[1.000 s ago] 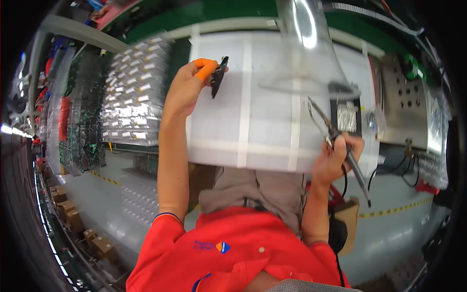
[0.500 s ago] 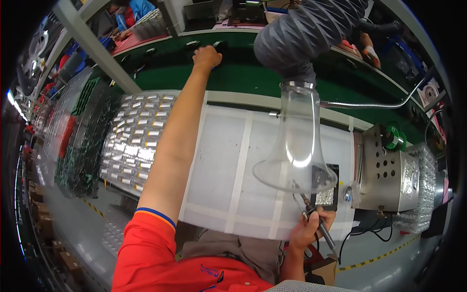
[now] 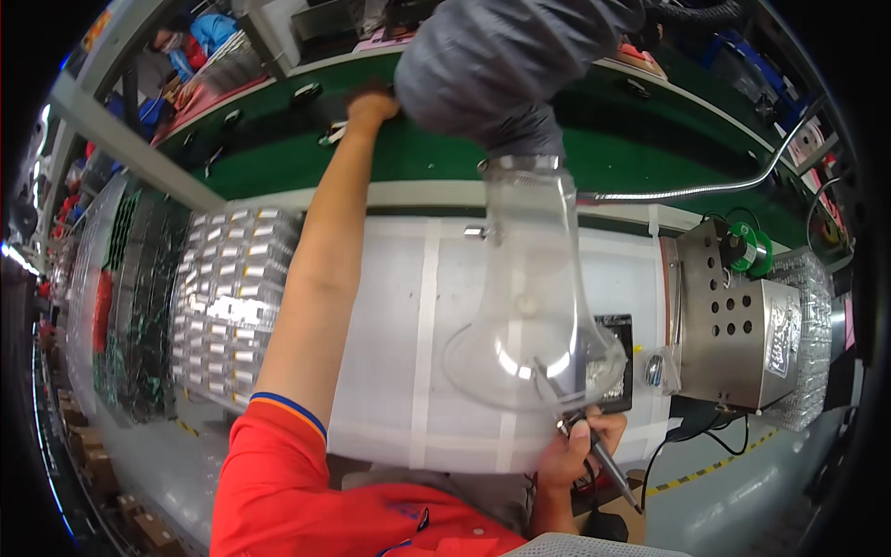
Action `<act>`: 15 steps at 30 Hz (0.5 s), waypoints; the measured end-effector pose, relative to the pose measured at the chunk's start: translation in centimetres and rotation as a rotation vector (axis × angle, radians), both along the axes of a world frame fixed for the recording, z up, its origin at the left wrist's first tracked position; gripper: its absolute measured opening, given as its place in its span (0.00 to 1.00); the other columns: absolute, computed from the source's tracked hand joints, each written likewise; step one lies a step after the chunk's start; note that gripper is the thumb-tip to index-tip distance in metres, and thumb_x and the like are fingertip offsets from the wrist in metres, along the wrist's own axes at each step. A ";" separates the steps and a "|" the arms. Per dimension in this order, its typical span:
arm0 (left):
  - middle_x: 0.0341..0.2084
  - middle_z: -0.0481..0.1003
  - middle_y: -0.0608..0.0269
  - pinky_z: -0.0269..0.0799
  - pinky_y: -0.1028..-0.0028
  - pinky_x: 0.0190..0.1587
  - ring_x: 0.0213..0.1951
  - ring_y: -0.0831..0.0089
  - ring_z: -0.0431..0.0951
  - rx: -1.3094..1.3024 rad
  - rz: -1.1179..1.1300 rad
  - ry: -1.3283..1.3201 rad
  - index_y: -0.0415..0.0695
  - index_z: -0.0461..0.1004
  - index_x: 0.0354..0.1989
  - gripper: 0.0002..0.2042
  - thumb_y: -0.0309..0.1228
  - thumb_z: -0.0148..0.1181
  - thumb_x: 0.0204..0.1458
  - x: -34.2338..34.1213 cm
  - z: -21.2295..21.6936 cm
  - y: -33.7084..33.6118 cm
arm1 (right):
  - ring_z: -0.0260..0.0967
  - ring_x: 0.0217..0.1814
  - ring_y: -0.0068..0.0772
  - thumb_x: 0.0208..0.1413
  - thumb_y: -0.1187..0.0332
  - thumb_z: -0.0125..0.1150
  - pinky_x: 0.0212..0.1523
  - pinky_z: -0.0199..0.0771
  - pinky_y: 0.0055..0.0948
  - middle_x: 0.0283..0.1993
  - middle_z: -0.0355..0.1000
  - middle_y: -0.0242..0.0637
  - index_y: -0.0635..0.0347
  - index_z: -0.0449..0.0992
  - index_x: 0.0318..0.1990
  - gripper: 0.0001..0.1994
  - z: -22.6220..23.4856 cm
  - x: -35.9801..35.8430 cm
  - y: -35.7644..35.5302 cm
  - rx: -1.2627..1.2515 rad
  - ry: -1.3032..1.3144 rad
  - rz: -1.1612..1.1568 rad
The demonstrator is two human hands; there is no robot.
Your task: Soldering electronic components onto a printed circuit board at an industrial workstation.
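Silvery foil packets (image 3: 232, 306) lie stacked in rows on a tray at the left edge of the white bench, each a small shiny rectangle. Near the bench's right end sits a small black square device with a grey screen-like face (image 3: 614, 357), partly hidden behind the clear funnel hood, and on the steel box beside it there's a pale label (image 3: 782, 327), too blurred to make out. Brown cardboard cartons (image 3: 93, 464) line the floor at lower left.
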State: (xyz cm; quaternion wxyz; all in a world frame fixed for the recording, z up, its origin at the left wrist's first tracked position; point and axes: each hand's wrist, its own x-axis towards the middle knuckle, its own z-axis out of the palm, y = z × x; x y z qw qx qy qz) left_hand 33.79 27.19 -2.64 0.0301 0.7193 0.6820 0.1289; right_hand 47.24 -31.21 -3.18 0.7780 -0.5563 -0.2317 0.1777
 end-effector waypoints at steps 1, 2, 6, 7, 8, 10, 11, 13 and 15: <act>0.53 0.71 0.48 0.64 0.55 0.57 0.56 0.52 0.70 0.092 -0.205 0.001 0.42 0.67 0.55 0.29 0.47 0.58 0.46 -0.6 0.1 -1.0 | 0.57 0.31 0.23 0.51 0.66 0.56 0.31 0.61 0.21 0.29 0.58 0.34 0.57 0.58 0.35 0.13 -0.2 0.0 0.3 0.016 -0.061 -0.033; 0.53 0.70 0.48 0.63 0.53 0.57 0.56 0.51 0.69 0.178 -0.402 0.006 0.41 0.67 0.53 0.27 0.43 0.58 0.46 -1.7 -0.2 -2.4 | 0.57 0.29 0.22 0.51 0.66 0.56 0.28 0.60 0.20 0.29 0.59 0.34 0.57 0.59 0.35 0.12 0.0 -0.1 0.6 0.049 -0.017 -0.016; 0.43 0.75 0.47 0.69 0.56 0.49 0.45 0.49 0.75 0.063 -0.268 -0.113 0.37 0.70 0.41 0.16 0.32 0.60 0.46 -2.4 4.3 -17.9 | 0.54 0.23 0.19 0.52 0.68 0.54 0.20 0.54 0.18 0.28 0.59 0.32 0.56 0.60 0.35 0.09 0.0 -0.4 1.6 0.077 -0.002 -0.045; 0.43 0.75 0.46 0.70 0.58 0.48 0.43 0.48 0.76 -0.083 -0.271 -0.141 0.37 0.71 0.42 0.16 0.32 0.60 0.46 -4.0 6.8 -22.5 | 0.54 0.23 0.19 0.54 0.67 0.54 0.20 0.54 0.18 0.27 0.58 0.31 0.56 0.60 0.34 0.08 0.5 -0.5 1.5 0.088 0.011 -0.036; 0.43 0.75 0.46 0.70 0.59 0.47 0.41 0.47 0.76 -0.122 -0.378 -0.207 0.37 0.71 0.45 0.18 0.31 0.61 0.46 -5.9 7.4 -26.5 | 0.54 0.23 0.19 0.54 0.68 0.53 0.20 0.54 0.18 0.27 0.58 0.31 0.56 0.60 0.35 0.08 0.2 0.1 1.0 0.094 0.014 -0.057; 0.43 0.75 0.46 0.70 0.60 0.47 0.42 0.47 0.75 -0.175 -0.571 -0.283 0.39 0.70 0.50 0.21 0.31 0.63 0.46 -10.9 7.8 -33.5 | 0.55 0.24 0.21 0.56 0.69 0.51 0.21 0.57 0.19 0.29 0.59 0.33 0.57 0.61 0.35 0.06 0.2 0.4 1.0 0.117 -0.004 -0.116; 0.43 0.74 0.46 0.69 0.61 0.48 0.43 0.48 0.74 -0.194 -0.663 -0.296 0.39 0.70 0.51 0.22 0.31 0.64 0.46 -13.1 7.4 -36.8 | 0.57 0.25 0.22 0.56 0.69 0.50 0.22 0.59 0.20 0.30 0.60 0.34 0.57 0.61 0.35 0.05 0.5 0.1 1.1 0.129 -0.009 -0.127; 0.45 0.71 0.48 0.64 0.64 0.53 0.50 0.53 0.68 -0.246 -0.787 -0.489 0.39 0.69 0.52 0.22 0.30 0.64 0.47 -14.1 5.8 -42.0 | 0.57 0.25 0.22 0.56 0.69 0.50 0.22 0.59 0.20 0.30 0.60 0.34 0.58 0.61 0.35 0.06 0.4 -0.1 1.0 0.125 -0.041 -0.109; 0.46 0.71 0.49 0.63 0.64 0.55 0.51 0.53 0.67 -0.143 -0.897 -0.598 0.38 0.68 0.52 0.22 0.30 0.64 0.47 -11.6 4.1 -44.5 | 0.54 0.22 0.21 0.57 0.69 0.50 0.19 0.53 0.20 0.27 0.59 0.34 0.58 0.61 0.35 0.06 0.2 -0.3 1.0 0.142 -0.036 -0.069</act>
